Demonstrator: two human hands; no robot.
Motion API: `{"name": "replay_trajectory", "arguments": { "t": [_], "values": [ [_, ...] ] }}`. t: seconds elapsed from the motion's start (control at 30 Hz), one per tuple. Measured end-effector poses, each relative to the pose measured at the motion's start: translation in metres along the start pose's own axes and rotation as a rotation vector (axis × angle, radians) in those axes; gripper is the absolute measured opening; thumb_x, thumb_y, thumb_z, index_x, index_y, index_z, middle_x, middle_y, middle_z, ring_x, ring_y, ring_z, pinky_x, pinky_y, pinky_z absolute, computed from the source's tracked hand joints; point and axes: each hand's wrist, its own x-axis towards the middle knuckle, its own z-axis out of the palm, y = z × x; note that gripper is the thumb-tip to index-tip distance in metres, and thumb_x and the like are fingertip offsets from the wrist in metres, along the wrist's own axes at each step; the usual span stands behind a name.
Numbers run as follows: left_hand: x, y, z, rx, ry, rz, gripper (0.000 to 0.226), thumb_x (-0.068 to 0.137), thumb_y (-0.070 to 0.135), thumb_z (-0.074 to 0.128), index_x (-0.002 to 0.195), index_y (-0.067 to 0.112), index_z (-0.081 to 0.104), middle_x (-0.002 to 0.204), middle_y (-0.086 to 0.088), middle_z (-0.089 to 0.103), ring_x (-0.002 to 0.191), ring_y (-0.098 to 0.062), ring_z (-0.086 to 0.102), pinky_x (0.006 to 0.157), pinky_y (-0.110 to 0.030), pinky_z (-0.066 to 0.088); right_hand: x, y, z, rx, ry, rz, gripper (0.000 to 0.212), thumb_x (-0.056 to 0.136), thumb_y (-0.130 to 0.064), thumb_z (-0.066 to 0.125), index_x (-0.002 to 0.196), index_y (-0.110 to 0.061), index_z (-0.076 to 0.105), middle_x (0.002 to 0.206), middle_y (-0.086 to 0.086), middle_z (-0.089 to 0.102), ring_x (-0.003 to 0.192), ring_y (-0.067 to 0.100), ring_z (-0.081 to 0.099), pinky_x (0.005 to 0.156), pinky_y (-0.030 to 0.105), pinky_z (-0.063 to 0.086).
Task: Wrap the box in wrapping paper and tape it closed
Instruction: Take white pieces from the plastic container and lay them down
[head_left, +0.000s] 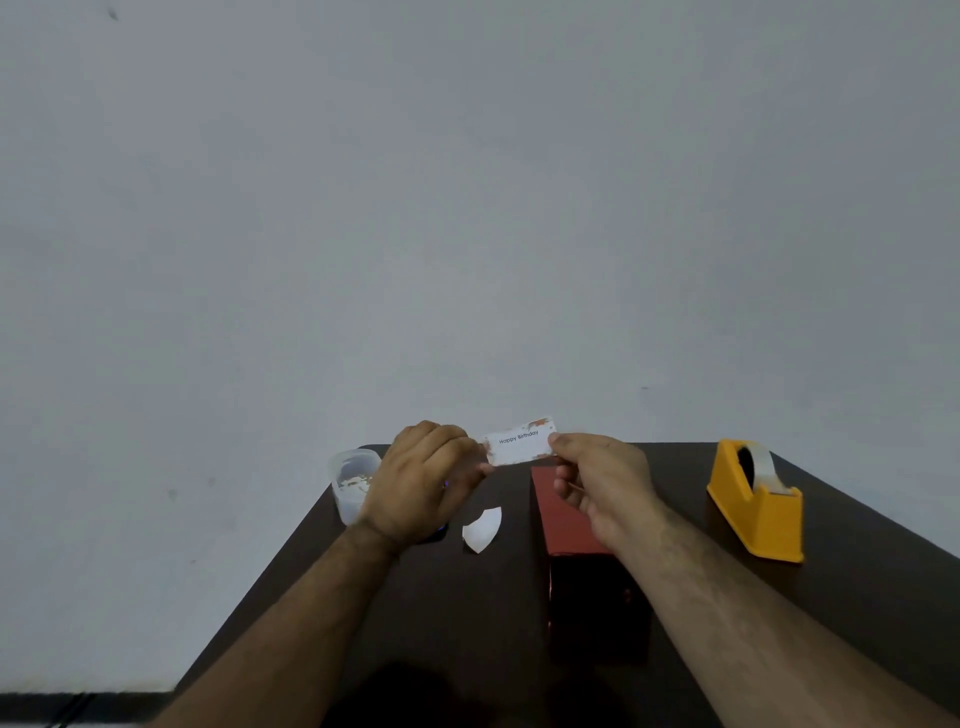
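Dim, soft picture; wide-angle bend at edges, dark foreground shadow.

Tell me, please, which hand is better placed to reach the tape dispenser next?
Right, probably: the right hand is on the same side as the yellow tape dispenser, while the left hand is across the red box.

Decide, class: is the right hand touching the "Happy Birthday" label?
Touching. The head view shows the right hand pinching the right end of the Happy Birthday label between thumb and finger, with no gap; the left hand holds its other end.

Head camera looks forward and down, close over the table (467, 597), mostly facing what seems a wall (467, 208)
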Motion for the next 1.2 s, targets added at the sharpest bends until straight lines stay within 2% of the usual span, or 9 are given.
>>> {"name": "replay_trajectory", "arguments": {
  "t": [0.13, 0.27, 0.37, 0.47, 0.67, 0.77, 0.87, 1.0, 1.2],
  "values": [
    [-0.004, 0.007, 0.001, -0.288, -0.026, -0.384, 0.025, 0.101, 0.041, 0.062, 0.096, 0.018, 0.072, 0.093, 0.01, 0.07, 0.091, -0.012, 0.063, 0.08, -0.034, 0.052, 0.007, -0.002, -0.013, 0.02, 0.039, -0.081, 0.004, 0.091, -0.006, 0.081, 0.095, -0.004, 0.079, 0.077, 0.008, 0.069, 0.06, 0.011, 0.058, 0.058, 0.029, 0.061],
    [0.026, 0.034, 0.011, -0.815, -0.013, -1.005, 0.032, 0.095, 0.035, 0.075, 0.081, 0.005, 0.075, 0.078, -0.016, 0.071, 0.073, -0.014, 0.062, 0.071, -0.034, 0.049, 0.011, -0.012, -0.025, 0.069, 0.044, -0.089, 0.007, 0.092, -0.004, 0.08, 0.097, -0.001, 0.079, 0.079, 0.009, 0.07, 0.063, 0.012, 0.06, 0.063, 0.03, 0.063],
    [0.051, 0.047, 0.016, -1.001, -0.136, -1.264, 0.034, 0.095, 0.031, 0.075, 0.084, -0.001, 0.076, 0.078, -0.012, 0.074, 0.073, -0.02, 0.06, 0.069, -0.032, 0.045, 0.015, -0.016, -0.029, 0.067, 0.057, -0.092, 0.007, 0.091, -0.004, 0.08, 0.097, -0.001, 0.078, 0.079, 0.009, 0.071, 0.061, 0.011, 0.06, 0.064, 0.03, 0.063],
    [0.067, 0.052, 0.023, -1.052, -0.271, -1.335, 0.028, 0.09, 0.036, 0.077, 0.084, 0.009, 0.074, 0.078, -0.006, 0.073, 0.067, -0.018, 0.059, 0.063, -0.03, 0.042, 0.02, -0.018, -0.035, 0.042, 0.068, -0.107, 0.008, 0.09, -0.005, 0.082, 0.096, -0.001, 0.078, 0.08, 0.01, 0.072, 0.06, 0.011, 0.06, 0.062, 0.029, 0.062],
    [0.08, 0.057, 0.042, -1.0, -0.302, -1.376, 0.022, 0.086, 0.015, 0.08, 0.097, -0.005, 0.078, 0.079, -0.012, 0.075, 0.059, -0.016, 0.063, 0.059, -0.03, 0.044, 0.033, -0.019, -0.05, -0.063, 0.095, -0.137, 0.008, 0.088, -0.006, 0.084, 0.091, -0.001, 0.079, 0.079, 0.01, 0.075, 0.06, 0.012, 0.061, 0.058, 0.026, 0.062],
    [0.082, 0.054, 0.054, -0.926, -0.367, -1.414, 0.016, 0.087, 0.013, 0.081, 0.093, -0.001, 0.077, 0.076, -0.01, 0.076, 0.056, -0.016, 0.062, 0.055, -0.029, 0.043, 0.041, -0.015, -0.056, -0.163, 0.098, -0.136, 0.01, 0.087, -0.004, 0.084, 0.088, 0.003, 0.078, 0.085, 0.018, 0.078, 0.059, 0.014, 0.063, 0.057, 0.027, 0.062],
    [0.082, 0.05, 0.07, -0.841, -0.456, -1.451, 0.012, 0.09, 0.013, 0.079, 0.091, 0.002, 0.075, 0.07, -0.007, 0.074, 0.051, -0.015, 0.06, 0.051, -0.028, 0.042, 0.054, -0.011, -0.056, -0.277, 0.171, -0.126, 0.02, 0.079, 0.001, 0.089, 0.084, 0.012, 0.073, 0.076, 0.02, 0.075, 0.051, 0.018, 0.063, 0.052, 0.029, 0.061],
    [0.089, 0.045, 0.087, -0.726, -0.556, -1.484, 0.008, 0.091, 0.011, 0.077, 0.089, 0.004, 0.074, 0.068, -0.006, 0.072, 0.048, -0.015, 0.057, 0.048, -0.025, 0.04, 0.077, -0.005, -0.057, -0.402, 0.181, -0.053, 0.016, 0.078, 0.001, 0.088, 0.08, 0.01, 0.075, 0.068, 0.018, 0.075, 0.049, 0.022, 0.066, 0.052, 0.035, 0.061],
    [0.097, 0.042, 0.102, -0.647, -0.657, -1.49, 0.002, 0.087, 0.007, 0.073, 0.086, 0.005, 0.072, 0.068, -0.008, 0.071, 0.043, -0.014, 0.054, 0.05, -0.024, 0.038, 0.099, -0.001, -0.06, -0.623, 0.169, -0.029, 0.006, 0.081, -0.005, 0.08, 0.075, -0.002, 0.078, 0.06, 0.009, 0.074, 0.053, 0.022, 0.069, 0.054, 0.032, 0.059]
  ]
}}
